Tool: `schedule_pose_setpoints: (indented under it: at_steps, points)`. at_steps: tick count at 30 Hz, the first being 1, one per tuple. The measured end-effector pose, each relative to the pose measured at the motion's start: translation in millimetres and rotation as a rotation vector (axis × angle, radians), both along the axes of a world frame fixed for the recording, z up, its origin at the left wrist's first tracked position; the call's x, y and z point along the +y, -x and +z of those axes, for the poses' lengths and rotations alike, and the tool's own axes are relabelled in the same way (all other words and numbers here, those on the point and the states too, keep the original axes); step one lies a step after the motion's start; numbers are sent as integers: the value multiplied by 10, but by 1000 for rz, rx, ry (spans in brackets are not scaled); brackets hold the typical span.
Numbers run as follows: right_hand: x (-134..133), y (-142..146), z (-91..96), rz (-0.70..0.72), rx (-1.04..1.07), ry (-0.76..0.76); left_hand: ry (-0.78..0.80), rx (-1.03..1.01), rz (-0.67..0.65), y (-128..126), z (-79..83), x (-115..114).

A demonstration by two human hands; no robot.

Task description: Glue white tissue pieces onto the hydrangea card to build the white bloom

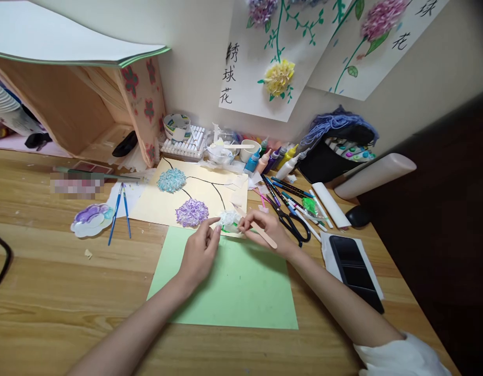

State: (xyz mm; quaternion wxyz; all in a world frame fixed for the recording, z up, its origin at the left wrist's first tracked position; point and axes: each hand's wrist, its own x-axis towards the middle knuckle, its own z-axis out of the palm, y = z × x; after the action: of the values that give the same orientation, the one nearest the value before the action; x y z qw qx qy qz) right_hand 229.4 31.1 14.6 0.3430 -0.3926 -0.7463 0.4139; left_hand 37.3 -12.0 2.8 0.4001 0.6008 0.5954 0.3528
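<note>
Where the cream sheet (pixel 158 206) meets the far edge of the green sheet (pixel 233 282) on the table (pixel 49 292), a white paper tuft (pixel 229 218) lies between both hands. Left hand (pixel 200 253): fingers loosely curled, forefinger tip touching the tuft's left edge, true pinch not discernible; right hand (pixel 267 230): fingertips pinched together at the tuft's right edge, wooden stick (pixel 267 239) gripped beneath them, pointing near-right. Left on the cream sheet: purple tuft (pixel 191 212), with blue tuft (pixel 171 180) farther back; just right of the right hand, black-handled scissors (pixel 292 224) among pens.
</note>
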Motion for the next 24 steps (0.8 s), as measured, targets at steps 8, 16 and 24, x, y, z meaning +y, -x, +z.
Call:
schedule_pose_setpoints:
  at_steps: [8, 16, 24]
  points:
    - [-122, 29, -123, 18, -89, -69, 12, 29, -71, -36, -84, -16]
    - [-103, -84, -197, 71, -55, -115, -10, 117, -82, -38, -120, -17]
    - [-44, 20, -273, 66, -44, -27, -8, 108, -48, -58, -119, -7]
